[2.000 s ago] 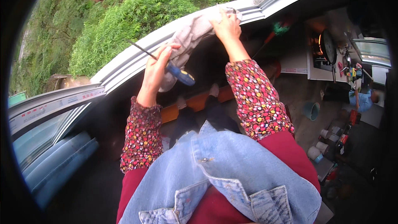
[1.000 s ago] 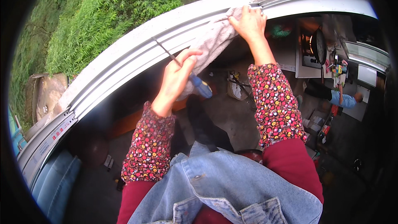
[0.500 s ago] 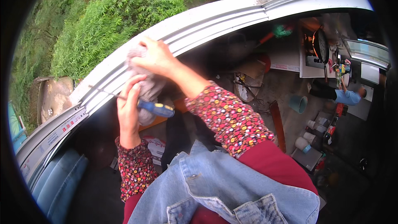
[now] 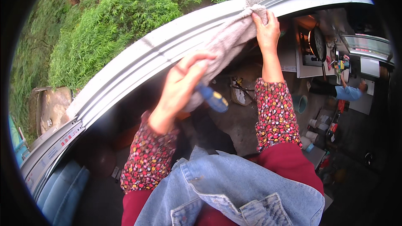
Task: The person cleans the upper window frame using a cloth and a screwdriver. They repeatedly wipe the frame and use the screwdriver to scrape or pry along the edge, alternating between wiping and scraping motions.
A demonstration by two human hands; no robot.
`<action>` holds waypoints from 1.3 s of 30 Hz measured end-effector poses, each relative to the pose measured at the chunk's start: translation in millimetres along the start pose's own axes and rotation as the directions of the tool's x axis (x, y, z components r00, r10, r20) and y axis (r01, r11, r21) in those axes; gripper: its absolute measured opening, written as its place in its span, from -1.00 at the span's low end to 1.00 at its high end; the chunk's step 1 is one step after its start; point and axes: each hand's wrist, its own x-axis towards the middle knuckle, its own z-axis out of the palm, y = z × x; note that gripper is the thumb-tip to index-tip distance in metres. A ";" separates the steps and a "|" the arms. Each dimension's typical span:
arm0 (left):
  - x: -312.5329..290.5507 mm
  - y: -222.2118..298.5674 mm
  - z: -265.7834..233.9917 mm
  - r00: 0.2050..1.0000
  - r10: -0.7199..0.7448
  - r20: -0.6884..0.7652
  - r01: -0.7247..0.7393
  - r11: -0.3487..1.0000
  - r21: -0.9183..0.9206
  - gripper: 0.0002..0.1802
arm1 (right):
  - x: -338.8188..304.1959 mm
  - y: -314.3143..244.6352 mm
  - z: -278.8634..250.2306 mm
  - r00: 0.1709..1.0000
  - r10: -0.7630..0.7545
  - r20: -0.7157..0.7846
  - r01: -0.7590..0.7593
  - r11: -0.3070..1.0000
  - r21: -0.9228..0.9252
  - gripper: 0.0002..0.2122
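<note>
A greyish-pink cloth (image 4: 231, 41) is stretched along the white grooved window track (image 4: 138, 65). My right hand (image 4: 269, 32) pinches the cloth's far end at the track's inner edge. My left hand (image 4: 181, 87) is closed round a screwdriver (image 4: 214, 98). Its blue-and-yellow handle points toward my body, and its thin shaft reaches out over the track, blurred. The cloth's lower part passes beside and behind my left hand; whether those fingers grip it too is hard to see.
Green bushes (image 4: 121, 21) grow beyond the track. Blue padded panels (image 4: 63, 184) stand at the lower left. Inside, at right, are a wok (image 4: 318, 44), a teal bucket (image 4: 299, 104), several containers on the floor and another person in a light blue top (image 4: 348, 93).
My right hand has moved right along the track, drawing the bunched cloth out long. My left hand has also shifted right with the screwdriver.
</note>
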 end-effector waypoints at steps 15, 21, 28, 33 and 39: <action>71.0 -70.5 18.3 0.978 0.009 -0.208 0.026 0.986 0.168 -0.76 | -6.6 44.8 77.2 0.932 -0.349 0.099 0.359 0.848 -0.390 -0.61; 53.2 -66.0 10.2 0.973 -0.005 -0.232 0.040 0.989 0.145 -0.76 | -7.8 29.6 79.7 0.947 -0.289 0.140 0.314 0.927 -0.205 -0.68; -2.6 -65.3 -11.9 0.961 -0.008 -0.277 0.024 0.998 0.051 -0.77 | -73.0 -48.4 109.8 0.962 -0.257 0.088 0.270 0.933 -0.239 -0.57; -71.8 -61.4 -55.0 0.922 0.013 -0.386 -0.015 1.000 -0.001 -0.76 | -136.2 -141.6 129.8 0.933 -0.335 0.133 0.351 0.929 -0.121 -0.61; -149.1 -54.0 -97.4 0.889 0.062 -0.453 0.061 0.966 0.250 -0.77 | -169.1 -230.3 138.1 0.894 -0.275 0.354 -0.018 0.766 0.643 -0.67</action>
